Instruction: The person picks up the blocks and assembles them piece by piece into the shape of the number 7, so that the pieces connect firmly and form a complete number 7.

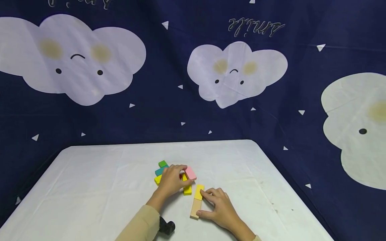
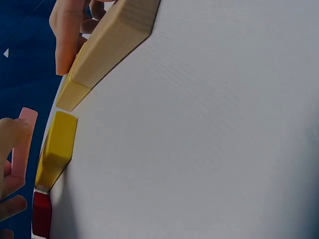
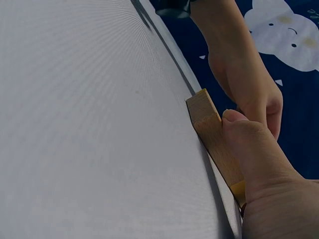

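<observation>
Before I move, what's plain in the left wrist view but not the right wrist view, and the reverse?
Left wrist only: pink block and red block. Right wrist only: a cloud print and part of a black object. Both: left hand, right hand, wood block with a yellow block against it, white table, blue cloth.

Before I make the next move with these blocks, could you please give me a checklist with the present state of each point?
1. Pink block held by the left hand: ok, between thumb and fingers.
2. Right hand on the wooden block: ok, thumb touches it.
3. Wooden block meeting the rightmost yellow block end to end: ok.
4. Middle yellow block joined to that row: not ok, a gap shows.
5. Red block touching the middle yellow block: cannot tell.
</observation>
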Tool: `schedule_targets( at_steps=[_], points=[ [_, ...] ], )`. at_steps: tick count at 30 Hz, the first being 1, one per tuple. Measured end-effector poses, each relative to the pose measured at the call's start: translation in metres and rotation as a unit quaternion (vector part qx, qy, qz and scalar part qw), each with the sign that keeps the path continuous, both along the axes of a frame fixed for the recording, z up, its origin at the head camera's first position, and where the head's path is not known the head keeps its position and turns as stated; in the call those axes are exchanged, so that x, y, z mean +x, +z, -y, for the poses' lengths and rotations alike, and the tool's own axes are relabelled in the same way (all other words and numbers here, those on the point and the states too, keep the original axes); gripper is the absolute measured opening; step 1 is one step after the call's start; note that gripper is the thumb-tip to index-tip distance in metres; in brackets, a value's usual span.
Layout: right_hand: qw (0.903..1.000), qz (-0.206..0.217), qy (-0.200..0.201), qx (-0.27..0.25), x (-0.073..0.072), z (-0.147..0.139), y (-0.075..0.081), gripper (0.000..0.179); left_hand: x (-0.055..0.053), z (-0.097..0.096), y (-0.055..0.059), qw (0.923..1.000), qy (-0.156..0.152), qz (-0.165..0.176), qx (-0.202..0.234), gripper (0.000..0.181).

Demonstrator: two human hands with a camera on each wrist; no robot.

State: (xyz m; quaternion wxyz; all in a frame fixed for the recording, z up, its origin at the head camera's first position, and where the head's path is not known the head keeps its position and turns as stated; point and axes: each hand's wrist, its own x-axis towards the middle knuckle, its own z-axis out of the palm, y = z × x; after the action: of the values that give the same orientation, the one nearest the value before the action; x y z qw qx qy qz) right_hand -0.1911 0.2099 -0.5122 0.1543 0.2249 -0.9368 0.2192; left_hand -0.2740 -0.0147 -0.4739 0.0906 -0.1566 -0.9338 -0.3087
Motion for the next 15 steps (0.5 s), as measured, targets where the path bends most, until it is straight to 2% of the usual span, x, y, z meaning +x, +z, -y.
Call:
schedule_targets(
  at_steps=[9, 15],
  points=[
    [1.0000, -0.009, -0.001, 0.001, 0.000, 0.000, 0.000, 0.073, -0.008, -0.011, -0.004, 0.9998, -0.020, 0.000, -0.007, 0.063],
    [0.9999, -0.012, 0.001, 0.003, 0.000, 0.000, -0.002, 0.073, -0.014, -0.015, -0.006, 0.9991, -0.038, 0.018, -0.005, 0.061]
  ],
)
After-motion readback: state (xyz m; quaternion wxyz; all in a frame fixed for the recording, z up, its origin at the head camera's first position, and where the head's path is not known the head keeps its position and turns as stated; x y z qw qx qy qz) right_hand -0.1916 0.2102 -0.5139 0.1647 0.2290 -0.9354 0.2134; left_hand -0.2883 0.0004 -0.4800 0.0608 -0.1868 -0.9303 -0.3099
